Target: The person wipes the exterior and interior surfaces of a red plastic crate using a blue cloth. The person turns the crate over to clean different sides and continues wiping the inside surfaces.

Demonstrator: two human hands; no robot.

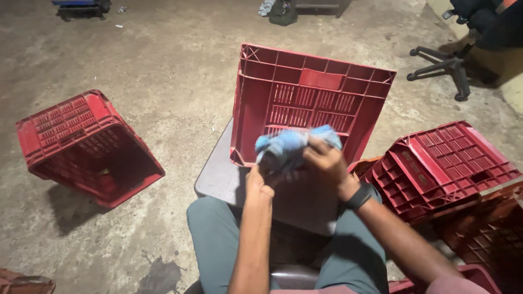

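Blue cloth (pixel 297 146) (soft, bunched) gripped by both hands.

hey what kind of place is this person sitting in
Probably a workshop or storage yard floor, not a home. Bare stained concrete floor, several red plastic crates lying about, and an office chair base at the edge. Both the left hand and right hand hold a blue cloth.

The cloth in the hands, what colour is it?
Light blue cloth, seen in the head view.
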